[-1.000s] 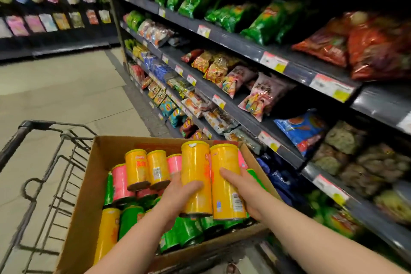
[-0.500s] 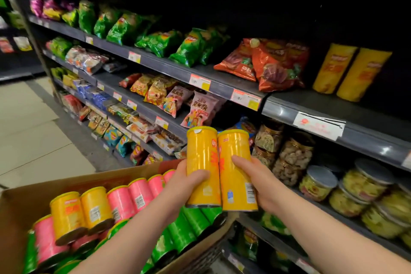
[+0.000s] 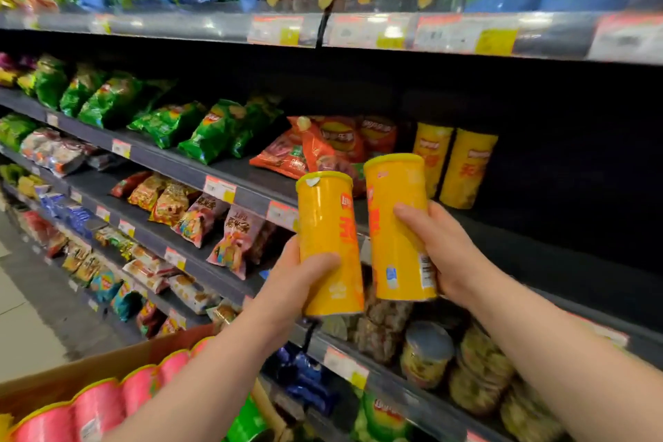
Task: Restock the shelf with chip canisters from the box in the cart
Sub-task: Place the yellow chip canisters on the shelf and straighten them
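- Two yellow chip canisters are held upright in front of the shelving, one in each hand, above the open box in the cart.
- The left canister is grasped low on its body by the left hand; the fingers are clenched round its lower front, and the base sits just above the palm.
- The right canister is grasped by the right hand, with the fingers wrapped round its right side near the middle and lower half.
- The two canisters stand just beside each other, tilted slightly apart at the top; whether they touch lower down cannot be told.
- Two matching shelved canisters are seen on the shelf behind, with dark bare space to their right, which is judged the likely place for the new stock.
- A knock is the main risk: the shelved canisters stand close to the path, and could be toppled if the held ones are pushed in beside them without care.
- The red chip bags to the left could be crushed or shoved if the left canister is set too far over.
- With each canister gripped low, tipping is possible as it is set down.
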Available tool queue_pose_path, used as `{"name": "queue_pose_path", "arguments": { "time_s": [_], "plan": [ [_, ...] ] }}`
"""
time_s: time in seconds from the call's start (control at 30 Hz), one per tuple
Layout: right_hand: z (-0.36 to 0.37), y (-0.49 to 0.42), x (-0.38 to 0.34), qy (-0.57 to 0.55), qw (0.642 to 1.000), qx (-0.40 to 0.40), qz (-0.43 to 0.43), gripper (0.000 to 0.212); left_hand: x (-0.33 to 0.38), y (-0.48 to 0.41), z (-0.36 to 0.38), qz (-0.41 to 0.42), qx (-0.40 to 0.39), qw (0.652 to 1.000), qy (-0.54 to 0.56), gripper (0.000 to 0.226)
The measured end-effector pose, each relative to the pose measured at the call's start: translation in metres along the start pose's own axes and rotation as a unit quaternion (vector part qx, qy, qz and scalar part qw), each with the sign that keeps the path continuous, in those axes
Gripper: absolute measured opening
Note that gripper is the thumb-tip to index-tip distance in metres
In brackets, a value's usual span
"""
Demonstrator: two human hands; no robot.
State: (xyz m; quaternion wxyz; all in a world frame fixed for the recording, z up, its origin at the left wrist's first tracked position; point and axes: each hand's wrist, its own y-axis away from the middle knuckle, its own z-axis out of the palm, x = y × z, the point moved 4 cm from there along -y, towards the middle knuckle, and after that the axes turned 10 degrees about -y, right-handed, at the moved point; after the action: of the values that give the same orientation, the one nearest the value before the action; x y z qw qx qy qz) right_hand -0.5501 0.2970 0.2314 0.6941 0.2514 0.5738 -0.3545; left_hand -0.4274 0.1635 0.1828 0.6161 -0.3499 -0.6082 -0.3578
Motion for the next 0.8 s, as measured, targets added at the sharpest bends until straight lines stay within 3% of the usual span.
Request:
{"name": "queue_pose_path", "arguments": {
  "time_s": [0.2,0.37,0.5,0.63,0.8],
  "plan": [
    [-0.069,-0.05,-0.041,0.03,0.995,0.06,-0.074,0.082,0.01,-0.032,0.045,0.02,0.014,1.0,-0.015,0.067],
    [-0.098,-0.094,-0.041,0.065,0.994,0.036,-0.083,0.053,0.009,-0.045,0.06,0.02,0.041,0.999,-0.012,0.07],
    [-0.105,-0.118,-0.03,0.142,0.986,0.02,-0.086,0.062,0.009,-0.047,0.06,0.016,0.051,0.998,-0.026,0.073],
    [-0.109,-0.132,-0.022,0.173,0.982,0.023,-0.067,0.074,0.009,-0.053,0.05,0.013,0.065,0.997,-0.036,0.097],
    [-0.106,-0.139,-0.007,0.284,0.952,0.104,-0.044,0.098,0.008,-0.062,0.044,0.012,0.043,0.998,-0.037,0.076]
  ]
}}
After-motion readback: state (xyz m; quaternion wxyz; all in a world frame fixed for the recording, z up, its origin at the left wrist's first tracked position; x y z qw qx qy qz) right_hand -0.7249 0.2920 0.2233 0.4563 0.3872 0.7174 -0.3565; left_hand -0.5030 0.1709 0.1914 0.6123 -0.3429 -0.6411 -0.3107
